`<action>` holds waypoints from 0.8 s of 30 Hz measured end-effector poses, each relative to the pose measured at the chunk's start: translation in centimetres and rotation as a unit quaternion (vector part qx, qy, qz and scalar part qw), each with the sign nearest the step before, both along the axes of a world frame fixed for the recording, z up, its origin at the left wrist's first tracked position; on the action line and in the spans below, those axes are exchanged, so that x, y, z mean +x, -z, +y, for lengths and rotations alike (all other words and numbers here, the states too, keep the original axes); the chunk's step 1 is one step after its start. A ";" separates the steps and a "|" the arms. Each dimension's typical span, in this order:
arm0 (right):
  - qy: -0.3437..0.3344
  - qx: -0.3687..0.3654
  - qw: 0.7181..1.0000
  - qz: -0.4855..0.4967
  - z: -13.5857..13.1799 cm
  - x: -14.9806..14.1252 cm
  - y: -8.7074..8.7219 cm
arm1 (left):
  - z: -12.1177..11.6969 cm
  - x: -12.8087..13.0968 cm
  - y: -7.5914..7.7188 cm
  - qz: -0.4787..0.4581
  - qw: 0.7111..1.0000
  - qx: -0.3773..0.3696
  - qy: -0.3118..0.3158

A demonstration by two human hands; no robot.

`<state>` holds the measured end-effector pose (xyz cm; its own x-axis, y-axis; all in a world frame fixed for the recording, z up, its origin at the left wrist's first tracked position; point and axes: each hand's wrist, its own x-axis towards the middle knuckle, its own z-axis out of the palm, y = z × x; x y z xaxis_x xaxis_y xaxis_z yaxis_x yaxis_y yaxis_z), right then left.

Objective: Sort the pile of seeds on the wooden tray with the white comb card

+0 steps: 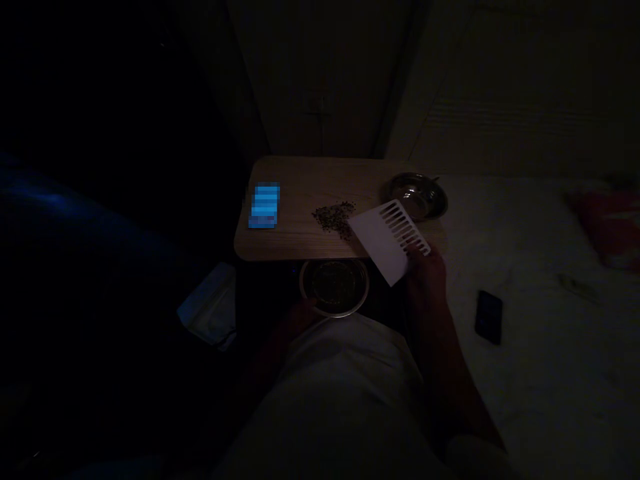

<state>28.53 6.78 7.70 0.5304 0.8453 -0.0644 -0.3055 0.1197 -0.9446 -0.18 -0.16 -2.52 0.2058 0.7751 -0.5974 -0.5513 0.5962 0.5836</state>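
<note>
My right hand (425, 270) grips a white slotted scraper (377, 233), a flat sheet with a row of long slots along one side. Its left corner touches or hangs just over a scattered pile of small dark and pale grains (334, 219) on the wooden tabletop (295, 247). Below the front edge, my left hand (306, 310) holds the rim of a round metal bowl (367, 287). The bowl's inside is dark, so its contents are hard to make out. A second metal bowl (435, 193) stands at the table's right end, partly behind the scraper.
A lit screen (264, 205), pixelated, lies at the table's left end. On the pale bedding (540, 360) to the right is a dark phone (489, 317), with red cloth (610, 227) farther back. A pale bag (213, 307) sits low on the left. The room is very dark.
</note>
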 end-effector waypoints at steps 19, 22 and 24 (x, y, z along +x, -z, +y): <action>-0.094 -0.078 0.990 0.063 -0.3 -1.2 -0.9 | 0.6 0.7 0.6 -0.022 1.000 -0.016 0.013; -0.084 -0.039 0.994 0.059 0.0 -1.7 -1.9 | 0.5 1.0 0.5 -0.029 0.999 -0.021 0.026; -0.072 -0.004 0.997 0.039 0.3 -1.8 -2.2 | 0.3 0.9 0.8 -0.025 0.999 -0.026 0.028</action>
